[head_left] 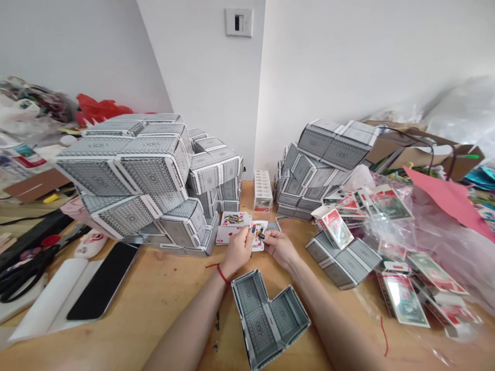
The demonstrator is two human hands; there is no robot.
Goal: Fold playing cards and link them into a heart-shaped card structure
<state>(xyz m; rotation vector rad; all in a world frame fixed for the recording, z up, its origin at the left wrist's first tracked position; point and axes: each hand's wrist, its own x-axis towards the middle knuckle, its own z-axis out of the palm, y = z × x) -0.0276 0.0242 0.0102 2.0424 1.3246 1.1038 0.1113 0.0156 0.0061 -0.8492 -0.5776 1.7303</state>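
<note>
Both hands meet at a face-up playing card (258,237) just above the table, in the middle of the view. My left hand (240,247) is closed on its left side, a red cord round that wrist. On the card's right edge, my right hand (279,246) pinches with thumb and fingers. Just left of my hands lie loose playing cards (234,218), face up. Between my forearms sits an L-shaped open box (266,319) made of folded grey-backed cards. Whether one card or several are held cannot be made out.
Tall stacks of card-built boxes stand left (150,170) and right (328,149). A clear-wrapped pack of card boxes (263,191) is between them. A phone (104,281) and scissors (31,273) lie left. Card cartons (404,299) and plastic wrap clutter the right.
</note>
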